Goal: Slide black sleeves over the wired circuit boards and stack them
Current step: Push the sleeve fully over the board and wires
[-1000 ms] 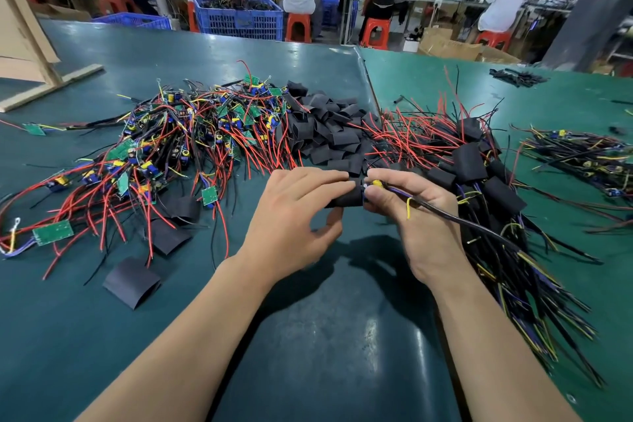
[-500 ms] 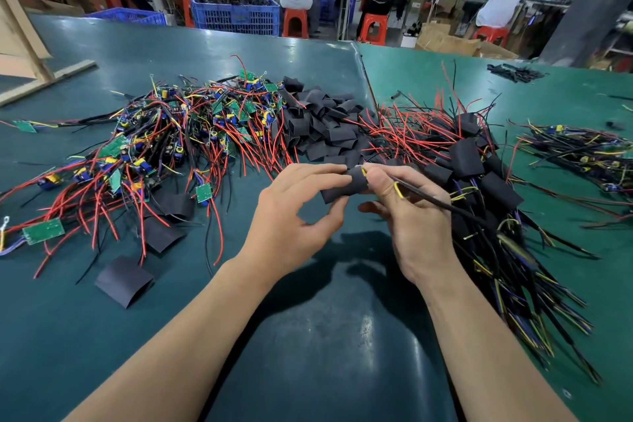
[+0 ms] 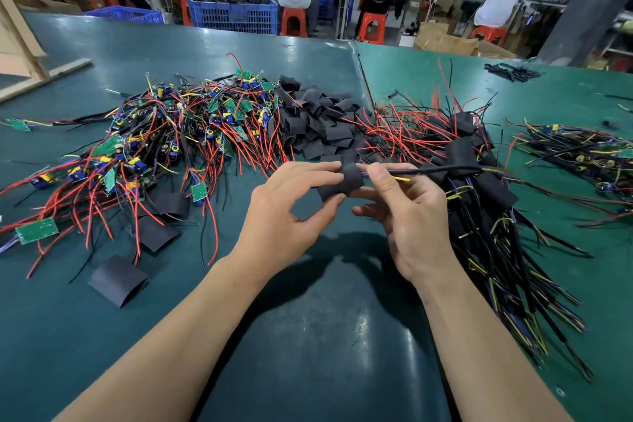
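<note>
My left hand (image 3: 284,212) pinches a black sleeve (image 3: 342,182) between thumb and fingers above the table. My right hand (image 3: 407,216) grips the black cable (image 3: 435,169) that runs out of the sleeve's right end, with a yellow wire tip beside my fingers. The board inside the sleeve is hidden. A heap of bare green boards with red wires (image 3: 164,144) lies to the left. Empty black sleeves (image 3: 318,123) are piled at the centre back. Sleeved boards (image 3: 479,181) are stacked to the right.
Loose flat sleeves (image 3: 118,279) lie at the front left. More wired parts (image 3: 582,151) sit at far right on the green table (image 3: 308,336). A wooden frame (image 3: 20,44) stands at far left. Several people sit on red stools behind, beside a blue crate (image 3: 233,12).
Both hands have lifted slightly with the sleeve. The sleeve now covers more of the board, and my right hand has slid back along the cable.
</note>
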